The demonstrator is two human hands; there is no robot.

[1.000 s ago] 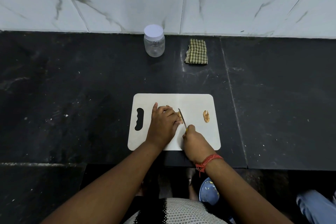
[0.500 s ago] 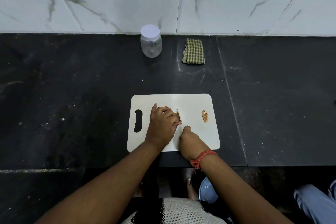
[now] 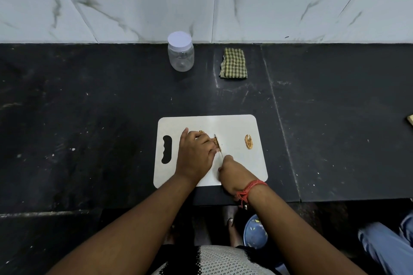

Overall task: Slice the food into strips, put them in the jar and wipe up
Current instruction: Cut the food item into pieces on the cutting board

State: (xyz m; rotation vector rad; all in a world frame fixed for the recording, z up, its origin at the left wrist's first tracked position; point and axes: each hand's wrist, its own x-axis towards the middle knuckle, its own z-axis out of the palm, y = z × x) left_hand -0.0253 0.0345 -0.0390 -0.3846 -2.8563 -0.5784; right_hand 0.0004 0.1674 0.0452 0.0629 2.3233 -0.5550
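Here the left hand [image 3: 196,154] lies knuckles-up on the white cutting board [image 3: 237,125], its fingers curled over the brown piece of food [image 3: 216,141] and holding it down. The right hand [image 3: 234,174], a red thread at its wrist, is fisted round the handle of a knife [image 3: 219,146] whose blade stands against the food just beside the left fingertips. A cut slice [image 3: 248,141] lies apart toward the board's right side. The lidded jar [image 3: 180,51] and the folded checked cloth [image 3: 233,63] sit by the wall. Compared with half a second ago, the hands, slice, jar and cloth sit much the same.
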